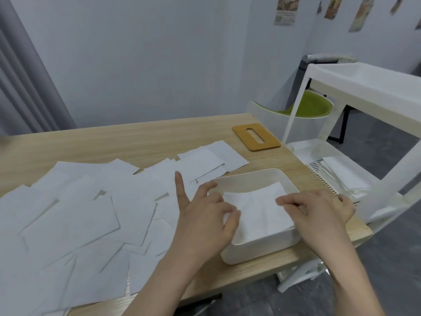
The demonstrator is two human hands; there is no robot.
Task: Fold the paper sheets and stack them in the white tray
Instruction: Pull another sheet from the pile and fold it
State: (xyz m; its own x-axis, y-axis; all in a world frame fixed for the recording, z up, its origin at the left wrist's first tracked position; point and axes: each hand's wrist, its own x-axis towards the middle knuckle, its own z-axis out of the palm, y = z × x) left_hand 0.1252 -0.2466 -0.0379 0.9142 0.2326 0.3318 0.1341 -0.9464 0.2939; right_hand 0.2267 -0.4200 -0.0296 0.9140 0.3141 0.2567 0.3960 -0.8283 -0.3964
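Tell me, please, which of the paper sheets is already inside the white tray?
The folded sheet under both hands, lying in the white tray; the other sheets lie scattered on the table.
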